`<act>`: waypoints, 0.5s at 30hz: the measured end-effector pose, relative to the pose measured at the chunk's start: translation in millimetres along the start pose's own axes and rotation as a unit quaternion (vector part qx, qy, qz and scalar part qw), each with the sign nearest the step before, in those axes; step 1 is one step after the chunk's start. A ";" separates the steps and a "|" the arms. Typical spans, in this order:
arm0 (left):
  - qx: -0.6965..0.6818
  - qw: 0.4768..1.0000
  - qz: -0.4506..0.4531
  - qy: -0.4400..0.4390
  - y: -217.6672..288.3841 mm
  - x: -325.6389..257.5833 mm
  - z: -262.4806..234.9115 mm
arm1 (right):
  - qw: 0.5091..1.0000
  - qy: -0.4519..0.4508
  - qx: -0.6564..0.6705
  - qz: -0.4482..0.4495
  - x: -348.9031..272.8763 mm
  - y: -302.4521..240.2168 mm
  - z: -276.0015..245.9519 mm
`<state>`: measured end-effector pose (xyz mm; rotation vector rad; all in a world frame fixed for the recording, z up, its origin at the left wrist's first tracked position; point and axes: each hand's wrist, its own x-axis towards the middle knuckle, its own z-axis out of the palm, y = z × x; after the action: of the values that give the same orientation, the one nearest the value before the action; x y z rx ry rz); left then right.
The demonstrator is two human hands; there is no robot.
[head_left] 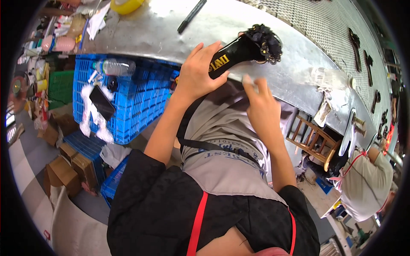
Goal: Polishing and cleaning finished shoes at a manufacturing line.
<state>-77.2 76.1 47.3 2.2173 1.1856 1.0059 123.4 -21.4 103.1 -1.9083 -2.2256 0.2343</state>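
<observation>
A black sandal lies tilted over the near edge of the metal table, its glossy insole bearing gold lettering. Dark ruffled trim with small gold bits covers its far end. My left hand is closed around the near end, thumb below and fingers above, hiding that part. Just right of the sandal, at the table edge, my right hand is apart from it. Its index and middle fingers are bent and separated, their tips slightly blurred; nothing shows between them.
On the metal table lie a black marker, a yellow tape roll and a clear plastic bottle. Dark straps rest on the mesh surface beyond. A blue crate stands left; a wooden rack and another person are right.
</observation>
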 end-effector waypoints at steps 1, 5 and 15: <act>0.004 1.000 0.017 0.004 1.8 0.7 -0.3 | 0.998 -0.033 0.038 0.027 -15.3 3.7 -4.2; 0.027 0.999 0.024 0.001 10.7 -0.2 -2.1 | 0.978 0.050 0.173 0.106 -76.1 26.0 -1.7; 0.059 0.977 0.203 -0.031 19.0 110.4 -16.6 | 0.882 0.080 0.433 0.172 -125.4 63.8 -4.2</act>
<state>-38.8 159.0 114.1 2.6336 0.7970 1.0257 203.9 -135.5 85.3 -1.6624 -1.2839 0.9083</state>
